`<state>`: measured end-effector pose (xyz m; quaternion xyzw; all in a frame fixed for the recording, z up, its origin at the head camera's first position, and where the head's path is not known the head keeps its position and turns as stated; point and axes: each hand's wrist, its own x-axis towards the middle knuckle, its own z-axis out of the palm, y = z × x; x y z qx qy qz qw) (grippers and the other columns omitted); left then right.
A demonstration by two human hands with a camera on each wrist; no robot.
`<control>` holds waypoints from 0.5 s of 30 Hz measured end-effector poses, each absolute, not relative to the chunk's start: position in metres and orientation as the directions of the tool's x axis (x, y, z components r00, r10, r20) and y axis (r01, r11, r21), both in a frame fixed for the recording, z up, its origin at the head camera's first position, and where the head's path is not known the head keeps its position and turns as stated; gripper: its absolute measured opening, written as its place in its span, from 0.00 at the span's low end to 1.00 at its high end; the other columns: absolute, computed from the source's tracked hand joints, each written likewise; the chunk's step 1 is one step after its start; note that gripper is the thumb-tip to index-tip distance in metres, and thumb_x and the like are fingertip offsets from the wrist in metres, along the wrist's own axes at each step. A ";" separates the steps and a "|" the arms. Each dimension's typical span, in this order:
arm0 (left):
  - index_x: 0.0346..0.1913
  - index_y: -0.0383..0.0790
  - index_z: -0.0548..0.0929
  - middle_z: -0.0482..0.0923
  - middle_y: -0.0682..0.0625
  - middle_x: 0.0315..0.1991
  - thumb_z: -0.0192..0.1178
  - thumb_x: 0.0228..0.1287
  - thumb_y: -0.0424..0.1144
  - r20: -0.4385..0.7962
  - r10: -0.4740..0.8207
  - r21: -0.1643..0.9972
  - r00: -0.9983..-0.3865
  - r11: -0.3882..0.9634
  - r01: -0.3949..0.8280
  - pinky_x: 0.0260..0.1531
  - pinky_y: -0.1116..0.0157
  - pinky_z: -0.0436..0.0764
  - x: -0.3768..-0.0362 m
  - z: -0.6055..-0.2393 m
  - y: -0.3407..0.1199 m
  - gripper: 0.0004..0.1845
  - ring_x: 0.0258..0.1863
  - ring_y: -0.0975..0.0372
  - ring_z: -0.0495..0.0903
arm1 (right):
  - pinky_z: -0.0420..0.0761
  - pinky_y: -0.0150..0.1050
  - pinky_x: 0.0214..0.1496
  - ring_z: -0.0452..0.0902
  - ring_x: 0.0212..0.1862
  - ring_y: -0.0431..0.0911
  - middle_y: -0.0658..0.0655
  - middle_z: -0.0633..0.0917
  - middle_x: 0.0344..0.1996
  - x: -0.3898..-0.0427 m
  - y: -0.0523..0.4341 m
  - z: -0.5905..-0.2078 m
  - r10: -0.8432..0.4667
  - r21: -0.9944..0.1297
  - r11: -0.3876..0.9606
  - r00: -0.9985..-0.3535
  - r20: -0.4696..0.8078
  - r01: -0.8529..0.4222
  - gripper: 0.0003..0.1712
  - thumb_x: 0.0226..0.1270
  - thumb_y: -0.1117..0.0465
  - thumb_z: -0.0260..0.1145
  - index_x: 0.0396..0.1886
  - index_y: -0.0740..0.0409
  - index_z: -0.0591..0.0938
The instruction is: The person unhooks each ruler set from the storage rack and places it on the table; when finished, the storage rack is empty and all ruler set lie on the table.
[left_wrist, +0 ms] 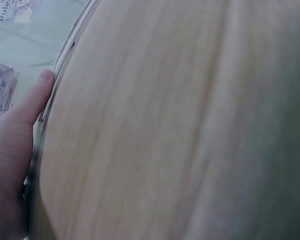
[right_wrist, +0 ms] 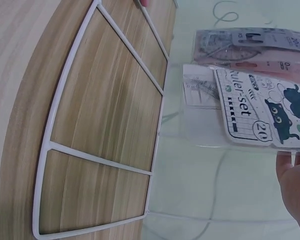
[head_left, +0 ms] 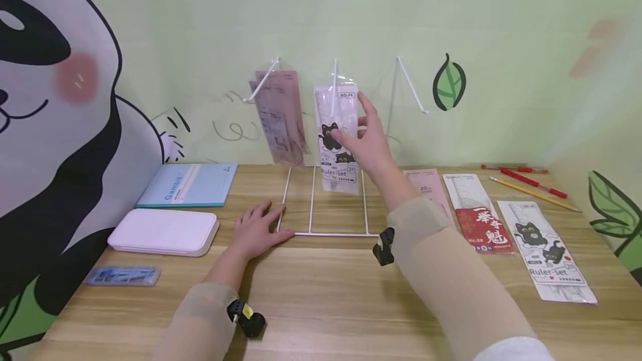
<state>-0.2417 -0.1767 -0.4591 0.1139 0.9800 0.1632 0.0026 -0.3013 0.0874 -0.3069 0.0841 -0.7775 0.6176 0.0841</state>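
Note:
In the head view my right hand pinches the right side of a cat-print ruler set, thumb in front and fingers behind. The packet is upright at the middle hook of a white wire rack; whether the hook goes through its hole I cannot tell. In the right wrist view the same ruler set covers part of the pink packets behind it. My left hand rests fingers spread at the rack base's left front corner. Pink ruler packets hang on the left hook.
On the right lie a pink ruler packet, a red-and-white one, another cat ruler set, red pens and a pencil. A blue notebook, white case and small blue box are left.

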 end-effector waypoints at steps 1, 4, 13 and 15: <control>0.70 0.53 0.64 0.53 0.41 0.71 0.53 0.53 0.71 0.032 0.223 0.320 -0.974 0.921 0.221 0.59 0.39 0.50 -0.242 -0.459 -0.177 0.43 0.66 0.40 0.52 | 0.79 0.43 0.41 0.74 0.45 0.50 0.56 0.69 0.50 -0.301 0.088 -0.307 -0.028 -0.946 0.223 -0.972 0.235 -0.235 0.54 0.54 0.51 0.72 0.72 0.24 0.47; 0.70 0.53 0.64 0.53 0.41 0.71 0.53 0.53 0.71 0.031 0.222 0.319 -0.974 0.922 0.220 0.59 0.39 0.50 -0.242 -0.459 -0.177 0.43 0.66 0.41 0.52 | 0.79 0.44 0.42 0.73 0.45 0.50 0.56 0.69 0.51 -0.298 0.089 -0.307 -0.025 -0.947 0.224 -0.973 0.231 -0.231 0.54 0.55 0.51 0.72 0.72 0.25 0.47; 0.70 0.53 0.64 0.53 0.40 0.71 0.53 0.54 0.71 0.034 0.228 0.315 -0.973 0.921 0.227 0.59 0.39 0.50 -0.242 -0.458 -0.177 0.43 0.67 0.40 0.52 | 0.77 0.43 0.46 0.75 0.45 0.47 0.54 0.76 0.46 -0.290 0.091 -0.308 -0.009 -0.953 0.206 -0.974 0.226 -0.223 0.47 0.61 0.59 0.67 0.71 0.26 0.51; 0.70 0.53 0.64 0.53 0.40 0.71 0.53 0.54 0.70 0.030 0.228 0.316 -0.973 0.921 0.226 0.59 0.39 0.50 -0.242 -0.458 -0.176 0.43 0.66 0.40 0.52 | 0.78 0.42 0.45 0.77 0.43 0.48 0.55 0.79 0.43 -0.289 0.090 -0.308 -0.011 -0.956 0.186 -0.974 0.228 -0.226 0.47 0.62 0.60 0.66 0.72 0.28 0.52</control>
